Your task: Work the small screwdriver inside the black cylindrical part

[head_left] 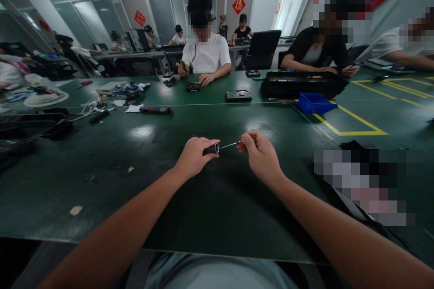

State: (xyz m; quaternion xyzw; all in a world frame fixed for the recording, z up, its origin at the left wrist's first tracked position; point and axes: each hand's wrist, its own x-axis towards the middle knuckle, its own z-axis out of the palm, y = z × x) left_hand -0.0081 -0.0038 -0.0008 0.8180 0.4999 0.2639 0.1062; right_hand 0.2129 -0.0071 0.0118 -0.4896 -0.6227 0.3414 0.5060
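My left hand (194, 156) grips a short black cylinder (212, 148) whose round, pale-rimmed end faces right. Its fingers and thumb close around the sides, and the far part of the cylinder is hidden by the hand. In my right hand (261, 153) is a screwdriver (228, 146) with a thin metal shaft and a reddish handle mostly covered by the fingers. The shaft points left, its tip at or very near the cylinder's open end; whether it touches I cannot tell. Both hands are just above the green table (230, 207).
Across the table a person in a white shirt (210, 54) works on a small device. A circuit-board device (239, 95), a blue bin (316, 103) and a long black casing (301, 85) stand beyond my hands. Left lie an electric screwdriver (156, 109) and loose parts. A dark sheet lies right.
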